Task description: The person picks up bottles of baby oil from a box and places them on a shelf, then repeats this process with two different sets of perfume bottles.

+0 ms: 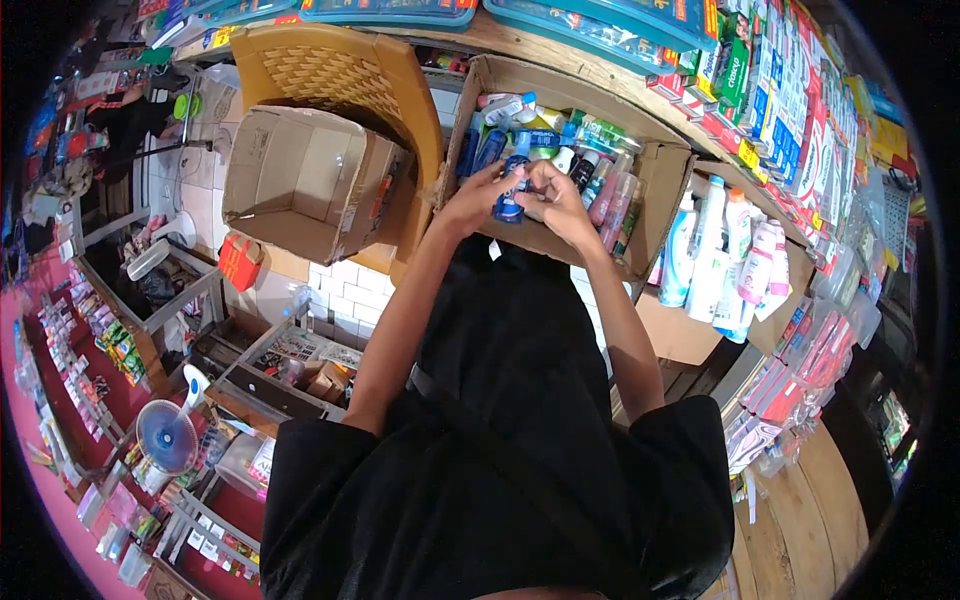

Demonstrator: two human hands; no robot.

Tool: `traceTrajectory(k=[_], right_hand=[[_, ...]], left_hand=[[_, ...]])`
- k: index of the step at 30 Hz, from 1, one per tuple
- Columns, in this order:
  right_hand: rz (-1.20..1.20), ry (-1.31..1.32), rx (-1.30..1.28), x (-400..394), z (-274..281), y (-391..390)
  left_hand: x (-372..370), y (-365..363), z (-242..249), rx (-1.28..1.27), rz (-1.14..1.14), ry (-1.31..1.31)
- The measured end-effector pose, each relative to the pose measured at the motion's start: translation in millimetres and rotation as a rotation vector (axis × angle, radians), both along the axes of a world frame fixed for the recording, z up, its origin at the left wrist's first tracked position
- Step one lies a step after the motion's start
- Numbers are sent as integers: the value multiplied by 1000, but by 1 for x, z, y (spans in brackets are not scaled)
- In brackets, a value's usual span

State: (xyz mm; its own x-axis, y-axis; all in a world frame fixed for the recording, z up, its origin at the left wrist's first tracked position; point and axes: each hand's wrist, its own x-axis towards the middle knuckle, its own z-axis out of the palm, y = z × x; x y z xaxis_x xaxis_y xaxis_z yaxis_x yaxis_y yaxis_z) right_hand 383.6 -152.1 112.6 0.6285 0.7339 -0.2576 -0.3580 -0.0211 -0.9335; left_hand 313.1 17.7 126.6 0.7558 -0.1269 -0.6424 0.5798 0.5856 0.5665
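Observation:
Both hands are raised over the near side of an open cardboard box (665,165). My left hand (474,203) is closed around a small dark-blue bottle (509,207) with light lettering. My right hand (560,205) meets it from the other side, fingers bent and pinched against the bottle; a ring shows on one finger. Inside the box lie several toiletry bottles: a green one (600,132), a pink one (601,203), a black one (583,170) and blue ones partly hidden behind my left hand.
An open cardboard carton (290,165) sits on a yellow-brown plastic chair (408,105) at left. White bottles (708,215) fill another box at right. Toothpaste cartons (775,90) line the shelf beyond. A fan (167,437) stands at lower left.

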Motion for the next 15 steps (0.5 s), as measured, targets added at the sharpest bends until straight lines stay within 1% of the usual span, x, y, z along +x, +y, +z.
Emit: traceTrajectory(k=[1,4,5,8,9,12,13,15], right_hand=[[30,4,-30,2,5,-1],[-5,344,143,14,15,-3],[28,465,199,22,16,-4],[98,700,353,46,-5,-8],[45,697,261,50,-20,-6],[-149,605,-195,58,-57,12],[-208,706,-175,59,-98,14],[-329,784,-301,61,-116,32]], left_hand=[[0,2,-3,-25,-14,-42],[-3,1,4,-99,148,-3],[-4,4,6,-167,176,-2],[-9,11,13,-105,188,62],[-10,14,16,-99,190,52],[-12,18,31,-125,180,17],[-13,19,35,-123,181,10],[-14,20,40,-118,182,-5]])
